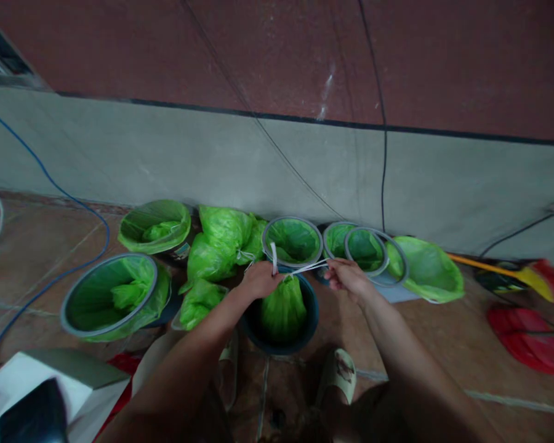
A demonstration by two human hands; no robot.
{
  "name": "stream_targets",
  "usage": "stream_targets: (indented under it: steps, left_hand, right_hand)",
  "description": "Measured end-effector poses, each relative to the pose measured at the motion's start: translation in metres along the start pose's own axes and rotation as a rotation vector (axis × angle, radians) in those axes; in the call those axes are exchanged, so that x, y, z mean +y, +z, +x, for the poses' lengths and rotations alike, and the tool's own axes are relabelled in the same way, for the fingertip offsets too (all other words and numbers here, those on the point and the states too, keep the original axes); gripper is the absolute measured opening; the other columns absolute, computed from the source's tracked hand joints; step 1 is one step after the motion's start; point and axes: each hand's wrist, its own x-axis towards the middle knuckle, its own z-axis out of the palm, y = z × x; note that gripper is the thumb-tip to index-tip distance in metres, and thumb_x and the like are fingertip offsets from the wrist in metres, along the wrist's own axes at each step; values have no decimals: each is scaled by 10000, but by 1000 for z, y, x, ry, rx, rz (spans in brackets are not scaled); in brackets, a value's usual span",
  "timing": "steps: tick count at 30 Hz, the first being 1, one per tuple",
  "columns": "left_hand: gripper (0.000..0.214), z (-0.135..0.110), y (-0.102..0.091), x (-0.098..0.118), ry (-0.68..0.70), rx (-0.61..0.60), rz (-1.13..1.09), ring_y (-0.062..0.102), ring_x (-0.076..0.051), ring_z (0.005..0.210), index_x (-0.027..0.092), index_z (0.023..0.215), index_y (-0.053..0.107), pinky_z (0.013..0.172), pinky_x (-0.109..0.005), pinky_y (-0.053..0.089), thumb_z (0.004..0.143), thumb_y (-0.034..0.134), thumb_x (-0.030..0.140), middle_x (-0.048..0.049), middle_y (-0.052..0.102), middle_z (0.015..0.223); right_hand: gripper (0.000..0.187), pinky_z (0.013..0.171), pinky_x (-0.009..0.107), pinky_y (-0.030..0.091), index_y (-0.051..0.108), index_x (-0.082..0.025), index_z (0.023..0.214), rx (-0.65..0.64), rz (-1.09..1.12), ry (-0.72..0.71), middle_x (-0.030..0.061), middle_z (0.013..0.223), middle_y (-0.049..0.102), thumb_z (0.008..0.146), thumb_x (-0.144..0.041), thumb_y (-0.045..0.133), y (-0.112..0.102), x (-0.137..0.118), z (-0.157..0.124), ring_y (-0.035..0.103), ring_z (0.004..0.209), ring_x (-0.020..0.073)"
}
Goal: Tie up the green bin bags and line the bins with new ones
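Observation:
A green garbage bag (284, 311) sits gathered inside a dark blue bin (279, 349) in front of my feet. White drawstrings (310, 267) run from the bag's bunched top to both hands. My left hand (262, 280) is closed around one end, with a loop of string standing up from the fist. Slightly higher, to the right of the bin, my right hand (346, 275) pinches the other end. Between the hands the string is stretched nearly straight.
Lined bins (108, 298) stand at left, more bins (293, 223) along the wall. Filled green bags (221, 240) lie between them. A blue cable (50, 178) crosses the left floor; a red dustpan (530, 338) lies right. A white box (41, 381) is at lower left.

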Motion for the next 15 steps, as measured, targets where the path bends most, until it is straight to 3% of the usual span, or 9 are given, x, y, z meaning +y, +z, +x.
stream_targets:
  steps: [3, 7, 11, 15]
  left_hand:
    - [225, 4, 4, 3, -101, 12, -474, 556, -127, 526, 161, 593, 640, 553, -238, 411, 797, 628, 254, -4, 583, 536]
    - [230, 6, 15, 12, -236, -35, -1077, 504, -82, 450, 126, 681, 661, 464, -199, 364, 804, 631, 318, 4, 569, 516]
    - [347, 4, 20, 18, -255, -82, -1255, 482, -66, 421, 128, 612, 597, 446, -193, 351, 771, 670, 427, 8, 551, 500]
    - [269, 3, 20, 19, -88, -155, -1303, 531, -72, 504, 130, 756, 642, 536, -204, 413, 632, 784, 322, 20, 608, 596]
  right_hand:
    - [221, 378, 181, 401, 571, -179, 668, 12, 56, 31, 9, 541, 625, 802, -325, 669, 3, -4, -4, 479, 390, 71]
    - [206, 478, 172, 462, 631, -164, 695, -146, 205, -112, 0, 634, 654, 764, -343, 705, 9, -12, -14, 538, 479, 61]
    - [244, 607, 210, 522, 717, -158, 832, -306, 298, -181, 10, 668, 673, 731, -379, 735, 13, -21, -24, 618, 593, 99]
    - [236, 712, 273, 541, 720, -165, 802, -419, 321, -200, 63, 830, 729, 726, -388, 743, 20, -24, -34, 666, 693, 140]
